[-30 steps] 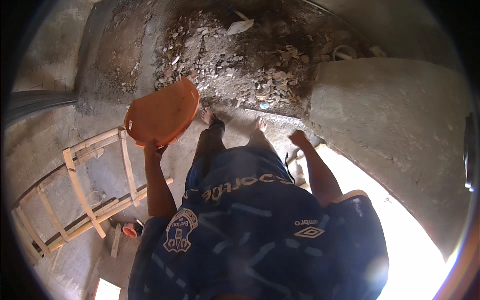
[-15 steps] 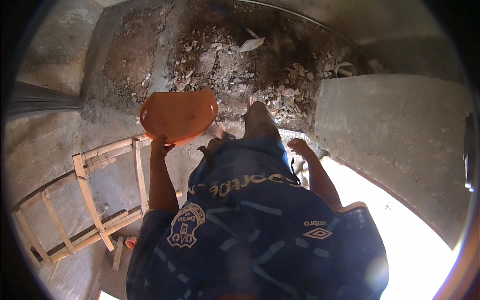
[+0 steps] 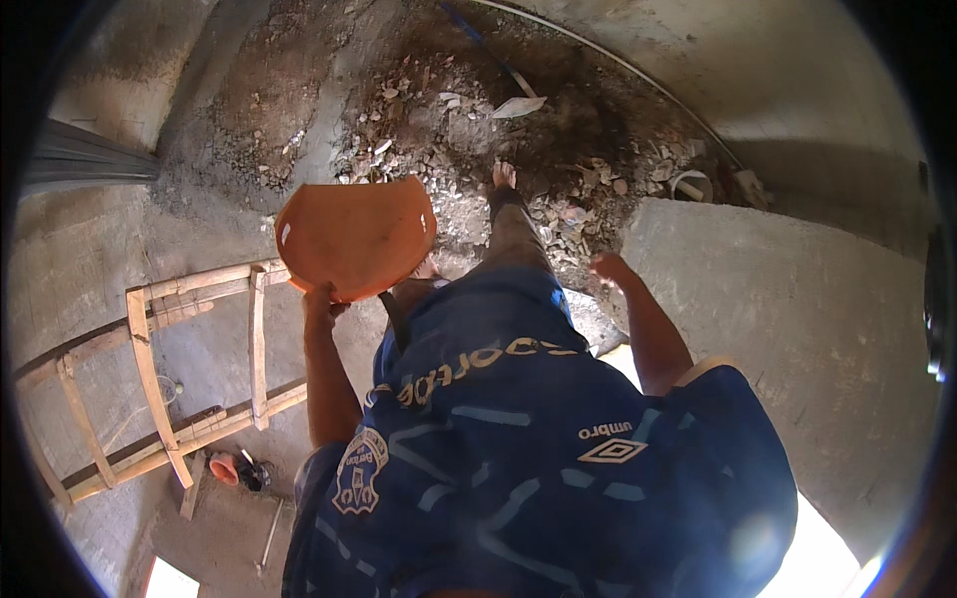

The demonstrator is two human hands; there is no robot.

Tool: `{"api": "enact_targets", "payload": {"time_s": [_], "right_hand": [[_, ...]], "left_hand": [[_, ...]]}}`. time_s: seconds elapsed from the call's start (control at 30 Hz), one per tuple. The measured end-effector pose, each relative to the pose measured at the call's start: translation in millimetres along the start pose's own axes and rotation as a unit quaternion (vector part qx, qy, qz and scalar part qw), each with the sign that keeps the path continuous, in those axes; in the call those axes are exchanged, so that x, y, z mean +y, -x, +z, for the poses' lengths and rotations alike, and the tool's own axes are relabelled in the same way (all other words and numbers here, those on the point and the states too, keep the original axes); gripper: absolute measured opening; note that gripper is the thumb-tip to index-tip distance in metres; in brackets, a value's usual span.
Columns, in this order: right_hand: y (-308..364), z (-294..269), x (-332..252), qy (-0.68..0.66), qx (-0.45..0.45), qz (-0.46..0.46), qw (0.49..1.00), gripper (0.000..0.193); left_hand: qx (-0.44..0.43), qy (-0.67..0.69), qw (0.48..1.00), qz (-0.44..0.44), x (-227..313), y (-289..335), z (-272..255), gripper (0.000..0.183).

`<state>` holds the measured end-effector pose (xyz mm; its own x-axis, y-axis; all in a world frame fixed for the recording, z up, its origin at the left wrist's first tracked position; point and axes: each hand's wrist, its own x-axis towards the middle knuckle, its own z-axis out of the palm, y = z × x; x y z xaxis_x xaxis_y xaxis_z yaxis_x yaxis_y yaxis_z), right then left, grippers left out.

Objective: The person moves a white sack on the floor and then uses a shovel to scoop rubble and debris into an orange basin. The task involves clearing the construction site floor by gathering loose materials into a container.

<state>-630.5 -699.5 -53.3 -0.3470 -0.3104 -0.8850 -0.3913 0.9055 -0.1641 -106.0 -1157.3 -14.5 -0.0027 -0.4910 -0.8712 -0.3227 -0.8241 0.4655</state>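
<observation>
My left hand (image 3: 321, 299) grips the near rim of an orange curved plastic scoop (image 3: 354, 234), which looks like a cut piece of a container with a hole at each side. The scoop hangs out in front of me, over the floor, and nothing shows inside it. My right hand (image 3: 613, 271) is off to the right with its fingers curled in, and I see nothing in them. Past my bare foot lies broken rubble (image 3: 449, 164) mixed with dark soil. A long-handled tool with a blue shaft and a pale flat blade (image 3: 518, 107) rests on it.
A wooden ladder-like frame (image 3: 140, 344) stands on the left, with a small orange object (image 3: 224, 468) near it. A raised concrete slab (image 3: 758, 289) borders the right side. Beyond are a white round container (image 3: 690, 186), a pale pipe (image 3: 638, 72) and a dark ribbed bundle (image 3: 95, 159).
My forward foot has stepped farther ahead onto the rubble, and the view has shifted. The scoop stays in my left hand. My right hand has swung slightly forward.
</observation>
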Motion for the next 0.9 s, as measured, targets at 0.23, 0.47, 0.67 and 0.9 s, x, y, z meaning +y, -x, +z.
{"api": "enact_targets", "payload": {"time_s": [0.23,0.47,0.67,0.9], "right_hand": [[-49.5,-53.4,-92.6,-0.105,0.084,-0.080,0.988,0.034],[-156.1,-83.8,-111.8,0.071,0.032,-0.083,0.994,0.047],[-311.1,-115.8,-141.3,0.101,0.095,0.001,0.990,0.043],[-478.9,-171.3,-199.3,0.206,0.222,-0.016,0.953,0.051]], "left_hand": [[0.055,-0.023,0.998,-0.031,-15.7,5.1,39.3,0.035],[0.063,-0.046,0.997,-0.030,-58.8,-41.5,126.1,0.028],[0.089,-0.021,0.995,0.034,-135.1,-88.2,164.1,0.053],[0.112,0.003,0.989,-0.095,-96.6,-85.9,225.6,0.053]]}}
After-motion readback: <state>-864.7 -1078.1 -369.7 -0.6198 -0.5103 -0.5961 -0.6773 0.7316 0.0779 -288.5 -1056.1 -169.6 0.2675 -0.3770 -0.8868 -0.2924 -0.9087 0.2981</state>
